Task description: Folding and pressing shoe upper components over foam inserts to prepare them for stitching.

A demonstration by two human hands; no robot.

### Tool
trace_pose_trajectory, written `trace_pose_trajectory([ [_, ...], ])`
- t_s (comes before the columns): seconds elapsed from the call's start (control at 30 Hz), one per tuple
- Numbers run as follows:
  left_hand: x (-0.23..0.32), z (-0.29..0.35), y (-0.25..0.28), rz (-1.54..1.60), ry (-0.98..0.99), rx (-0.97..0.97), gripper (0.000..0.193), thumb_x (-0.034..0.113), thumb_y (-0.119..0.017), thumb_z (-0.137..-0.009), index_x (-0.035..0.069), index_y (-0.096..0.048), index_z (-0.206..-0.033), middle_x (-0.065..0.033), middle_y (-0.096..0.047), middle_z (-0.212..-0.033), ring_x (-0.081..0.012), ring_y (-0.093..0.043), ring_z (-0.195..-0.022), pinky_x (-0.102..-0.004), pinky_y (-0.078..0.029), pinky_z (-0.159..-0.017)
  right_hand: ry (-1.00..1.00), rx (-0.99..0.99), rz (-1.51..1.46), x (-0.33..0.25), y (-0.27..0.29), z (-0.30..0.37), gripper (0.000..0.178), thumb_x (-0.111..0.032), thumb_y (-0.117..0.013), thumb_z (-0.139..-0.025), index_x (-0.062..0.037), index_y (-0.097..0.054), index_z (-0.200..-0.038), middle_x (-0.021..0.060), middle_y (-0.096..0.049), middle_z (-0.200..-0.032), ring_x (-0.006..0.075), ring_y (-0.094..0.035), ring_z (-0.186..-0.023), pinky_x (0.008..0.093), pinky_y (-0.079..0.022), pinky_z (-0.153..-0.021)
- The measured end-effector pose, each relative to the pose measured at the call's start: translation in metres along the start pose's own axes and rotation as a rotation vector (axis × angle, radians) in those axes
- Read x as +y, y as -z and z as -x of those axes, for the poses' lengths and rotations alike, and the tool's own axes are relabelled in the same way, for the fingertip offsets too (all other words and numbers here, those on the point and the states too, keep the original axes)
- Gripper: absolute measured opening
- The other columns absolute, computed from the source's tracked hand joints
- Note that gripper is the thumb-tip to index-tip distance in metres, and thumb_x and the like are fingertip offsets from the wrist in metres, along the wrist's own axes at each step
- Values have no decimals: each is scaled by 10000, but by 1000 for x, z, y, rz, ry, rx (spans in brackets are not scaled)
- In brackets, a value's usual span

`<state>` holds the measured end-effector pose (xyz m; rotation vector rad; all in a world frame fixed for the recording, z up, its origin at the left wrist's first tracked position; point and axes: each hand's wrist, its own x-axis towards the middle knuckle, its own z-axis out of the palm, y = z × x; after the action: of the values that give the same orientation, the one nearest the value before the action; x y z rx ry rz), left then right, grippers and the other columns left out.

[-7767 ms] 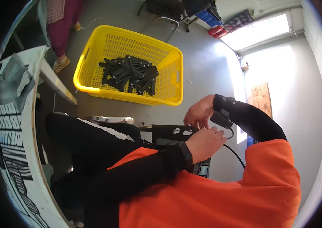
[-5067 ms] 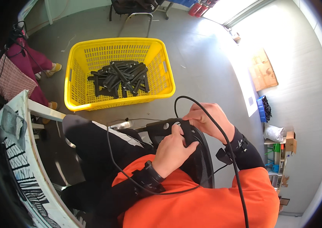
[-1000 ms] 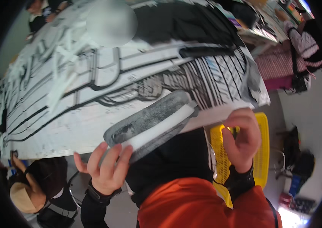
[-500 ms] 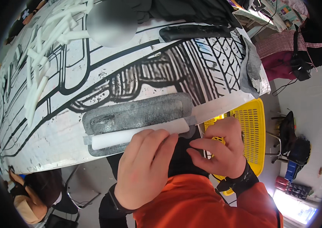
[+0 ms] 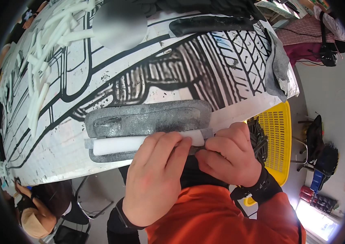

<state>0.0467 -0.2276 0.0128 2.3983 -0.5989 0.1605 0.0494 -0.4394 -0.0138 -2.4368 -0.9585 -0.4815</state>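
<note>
Cloth of an orange top (image 5: 205,213) is filling the lower part of my head view. Just past it, the left hand (image 5: 152,181) is lying across a white foam-like strip (image 5: 115,145), its fingers set close together and bending over the top; the thumb is hiding from me, so I cannot tell whether they are gripping. The right hand (image 5: 234,156) is sitting at the strip's right end, fingers curling inward; I cannot tell what they are pinching. The strip is lying lengthwise on a grey fuzzy piece (image 5: 148,116) with rounded corners, at the near edge of the table (image 5: 58,160), and grey tabs (image 5: 88,143) are poking out past both its ends.

To the right, below table height, a yellow basket (image 5: 277,136) is holding black pieces (image 5: 258,140). Farther across the black-lined tabletop, a grey scrap (image 5: 277,67) is draping over the right corner, a black piece (image 5: 211,25) is lying near dark cloth (image 5: 205,6), and white strips (image 5: 44,69) are heaping up at the left. A person in a tan cap (image 5: 37,223) is sitting beyond the table's left end.
</note>
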Motion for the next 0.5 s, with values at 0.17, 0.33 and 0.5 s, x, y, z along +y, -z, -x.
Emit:
trace_pose_trajectory([
  [0.17,-3,-2,8,41,-13,-82,443,-112,-644,-712,-5,-708,-1137,-115,-647,-1117,-342,-637,-1029,-422,-550,-888,88,29,132,-3,-6,21,261,-136,-780,-694,-158,-755,-953,-6,-624,-1104,197,-583,-992,385,-452,-830],
  [0.33,-7,3,23,24,-59,-175,509,-18,-711,-732,-44,-641,-1235,-161,-628,-1246,-350,-612,-1148,-416,-543,-978,6,146,1,-20,20,21,330,-178,-763,-720,-238,-773,-1045,-30,-630,-1154,198,-589,-1023,398,-457,-860],
  [0.5,-14,12,36,183,-48,-94,590,-31,-768,-766,-13,-585,-1326,-156,-649,-1271,-380,-624,-1129,-444,-531,-962,1,-21,233,-22,-12,-10,400,-188,-778,-780,-181,-746,-1178,-9,-607,-1205,226,-582,-1095,443,-441,-906],
])
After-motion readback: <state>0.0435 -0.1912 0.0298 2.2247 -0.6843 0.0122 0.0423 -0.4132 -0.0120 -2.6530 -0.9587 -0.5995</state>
